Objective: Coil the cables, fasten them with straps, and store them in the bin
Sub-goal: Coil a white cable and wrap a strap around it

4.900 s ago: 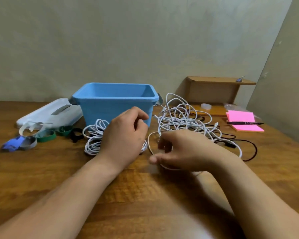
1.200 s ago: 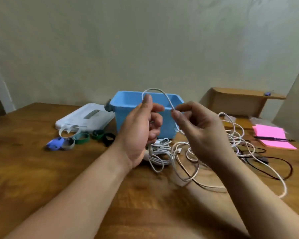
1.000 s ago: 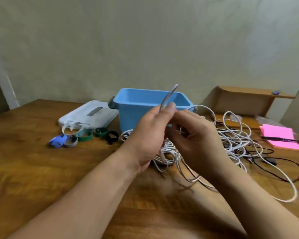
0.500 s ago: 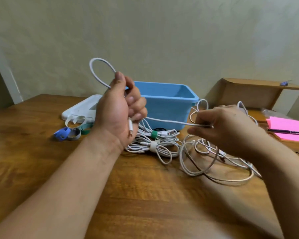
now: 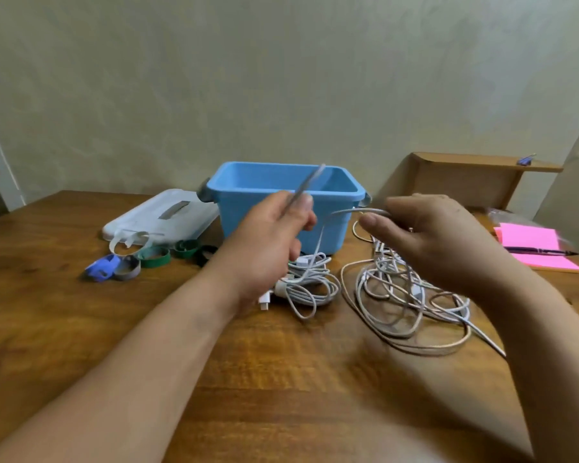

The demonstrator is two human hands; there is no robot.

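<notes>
My left hand point(image 5: 268, 238) grips a loop of white cable point(image 5: 310, 182) that sticks up in front of the blue bin point(image 5: 345, 228). My right hand point(image 5: 438, 238) pinches the same cable a little to the right, and the strand sags between the two hands. Below my left hand lies a bundle of coiled white cables point(image 5: 306, 285) on the table. A loose tangle of white cable point(image 5: 405, 302) spreads under my right hand. Several rolled straps point(image 5: 152, 257), green, grey, blue and black, lie left of the bin.
The bin's white lid point(image 5: 161, 218) lies flat at the back left. A cardboard box point(image 5: 465, 178) stands at the back right, with pink sticky notes point(image 5: 535, 248) and a pen point(image 5: 538, 251) in front of it. The wooden table point(image 5: 281, 379) runs to a wall.
My left hand has dropped and moved right, toward my right hand. The cable span between the hands has gone from taut to a short sagging arc. The view has shifted a little.
</notes>
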